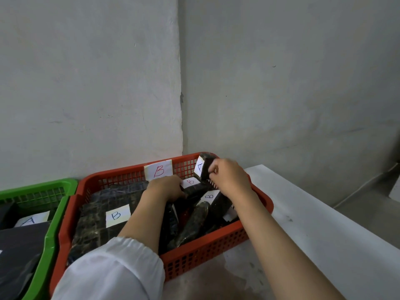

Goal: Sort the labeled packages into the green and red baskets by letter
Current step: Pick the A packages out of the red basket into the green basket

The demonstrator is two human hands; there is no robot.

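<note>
While the left hand (165,188) clasps a B package (192,186), the right hand (229,177) pinches an A package (204,167).

Red basket (216,252) full of dark B-labelled packages (101,219), one A-labelled package (203,167) upright at its far rim, green basket (49,230) alongside

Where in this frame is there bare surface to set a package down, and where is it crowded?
Free: the grey tabletop right of the red basket, out to its edge. Crowded: the red basket, packed with B packages, both hands inside; the right hand holds an A package. The green basket also looks filled.
</note>
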